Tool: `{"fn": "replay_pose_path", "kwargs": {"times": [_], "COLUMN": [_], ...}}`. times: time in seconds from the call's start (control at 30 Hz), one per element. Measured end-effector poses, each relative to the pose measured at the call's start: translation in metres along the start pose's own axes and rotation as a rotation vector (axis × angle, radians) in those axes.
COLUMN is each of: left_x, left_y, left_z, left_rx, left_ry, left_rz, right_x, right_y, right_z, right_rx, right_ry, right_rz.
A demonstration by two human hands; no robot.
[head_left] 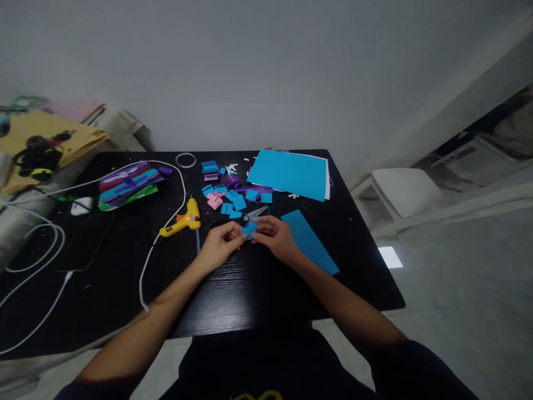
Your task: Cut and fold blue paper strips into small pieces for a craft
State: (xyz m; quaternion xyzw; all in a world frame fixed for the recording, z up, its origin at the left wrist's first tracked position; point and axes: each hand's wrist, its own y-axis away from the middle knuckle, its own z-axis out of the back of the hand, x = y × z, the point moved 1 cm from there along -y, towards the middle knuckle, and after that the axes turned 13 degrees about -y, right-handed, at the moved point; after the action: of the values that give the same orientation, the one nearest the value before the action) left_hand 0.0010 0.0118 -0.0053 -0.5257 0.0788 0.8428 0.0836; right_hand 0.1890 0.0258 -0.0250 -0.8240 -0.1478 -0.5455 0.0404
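Between both hands is a small blue piece of paper (249, 230), pinched at its left edge by my left hand (225, 240) and at its right by my right hand (275, 238). Just beyond the fingers lie scissors (255, 214), their blades pointing right and their handles partly hidden. Several small blue paper pieces (238, 201) are scattered behind them, with folded pink paper pieces (214, 200) to the left. A blue paper strip (310, 241) lies flat by my right wrist.
A yellow hot glue gun (183, 219) lies left of my hands, near a white cable (145, 264). Large blue sheets (289, 173) rest at the back right. Bundled coloured paper (131, 186), a white case (82, 206) and a dark phone (85, 244) are on the left. A white stool (406, 191) stands beyond the table.
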Motion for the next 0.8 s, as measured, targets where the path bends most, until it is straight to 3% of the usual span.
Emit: {"fn": "replay_pose_path", "kwargs": {"times": [0.37,0.63,0.8], "left_x": [0.0006,0.0022,0.0004], "left_y": [0.0015,0.0009,0.0017], "left_z": [0.0012,0.0022,0.0026], "left_rx": [0.003,0.034,-0.013], "left_ry": [-0.141,-0.312,-0.362], "left_rz": [-0.041,-0.126,-0.177], "right_x": [-0.0007,-0.0048,-0.0038], "right_y": [0.0,-0.001,-0.0005], "right_z": [0.0012,0.0048,0.0031], "right_rx": [-0.043,0.008,-0.004], "right_ry": [0.14,0.221,0.2], "right_rz": [0.063,0.051,0.05]}}
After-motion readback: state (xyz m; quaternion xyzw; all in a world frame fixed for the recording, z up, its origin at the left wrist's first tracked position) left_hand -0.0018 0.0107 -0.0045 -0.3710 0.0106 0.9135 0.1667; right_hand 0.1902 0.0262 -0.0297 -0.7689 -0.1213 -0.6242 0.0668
